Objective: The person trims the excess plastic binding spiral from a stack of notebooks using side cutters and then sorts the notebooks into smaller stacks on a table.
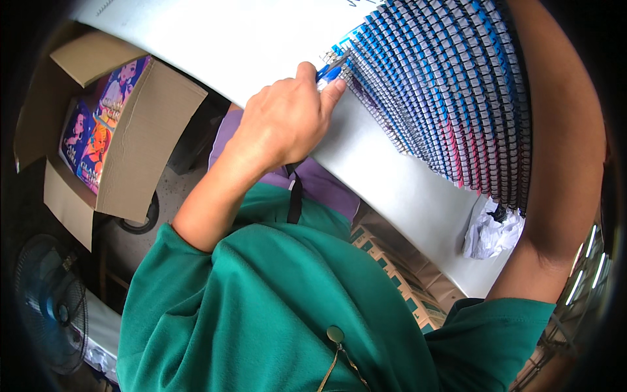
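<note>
My left hand [287, 117] is closed round a small blue-handled pair of snips [333, 68]. Their grey tip points at the upper left edge of a fanned stack of spiral-bound books [431, 98]. Rows of dark coils run over the stack, with blue, pale and pink edges showing between them. My right arm reaches up along the stack's right side, and its hand is beyond the top of the picture. Whether the snips touch a coil I cannot tell.
The stack lies on a white table [392, 176]. Crumpled white wrapping [491, 235] sits by its near end. At left an open cardboard box [147, 137] holds colourful printed books [98, 144]. A fan [55, 304] stands lower left; cartons [398, 277] are below the table.
</note>
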`<state>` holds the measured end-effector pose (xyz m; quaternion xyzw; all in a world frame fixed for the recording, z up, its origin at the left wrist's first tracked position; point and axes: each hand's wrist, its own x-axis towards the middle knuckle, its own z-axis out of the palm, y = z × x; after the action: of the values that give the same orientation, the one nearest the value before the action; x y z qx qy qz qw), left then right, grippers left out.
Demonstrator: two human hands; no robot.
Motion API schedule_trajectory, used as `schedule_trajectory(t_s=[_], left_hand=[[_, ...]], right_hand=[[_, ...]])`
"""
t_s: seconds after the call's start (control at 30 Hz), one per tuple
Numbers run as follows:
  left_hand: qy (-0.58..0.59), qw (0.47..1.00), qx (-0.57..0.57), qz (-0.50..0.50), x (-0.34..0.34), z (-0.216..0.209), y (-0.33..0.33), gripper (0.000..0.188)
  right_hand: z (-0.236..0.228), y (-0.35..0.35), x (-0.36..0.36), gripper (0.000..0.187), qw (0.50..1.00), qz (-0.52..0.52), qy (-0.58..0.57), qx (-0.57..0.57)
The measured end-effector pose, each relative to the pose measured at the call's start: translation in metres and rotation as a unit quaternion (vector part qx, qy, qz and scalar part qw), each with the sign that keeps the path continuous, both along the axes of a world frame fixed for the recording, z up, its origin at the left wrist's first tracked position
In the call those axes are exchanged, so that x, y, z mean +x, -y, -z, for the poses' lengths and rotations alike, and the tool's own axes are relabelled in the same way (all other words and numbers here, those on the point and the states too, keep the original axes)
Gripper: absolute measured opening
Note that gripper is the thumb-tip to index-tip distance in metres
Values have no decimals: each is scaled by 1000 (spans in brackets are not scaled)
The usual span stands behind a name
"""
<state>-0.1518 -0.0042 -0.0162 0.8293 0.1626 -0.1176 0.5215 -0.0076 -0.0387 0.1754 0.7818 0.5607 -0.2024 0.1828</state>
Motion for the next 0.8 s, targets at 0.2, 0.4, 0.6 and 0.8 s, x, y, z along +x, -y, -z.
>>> schedule_trajectory(t_s=[0.2,0.4,0.6,0.8], left_hand=[[-65,814,-577,1,0,21,-16,69],[-76,764,-641,17,5,29,-18,69],[-82,740,-667,-1,3,32,-20,67],[-81,870,-487,3,7,21,-24,58]], right_hand=[[-1,-3,-5,30,1000,4,8,-2],[-1,-8,-5,30,1000,6,0,-9],[-2,-7,-1,30,1000,4,-1,-13],[-4,-9,-2,30,1000,9,-4,-20]])
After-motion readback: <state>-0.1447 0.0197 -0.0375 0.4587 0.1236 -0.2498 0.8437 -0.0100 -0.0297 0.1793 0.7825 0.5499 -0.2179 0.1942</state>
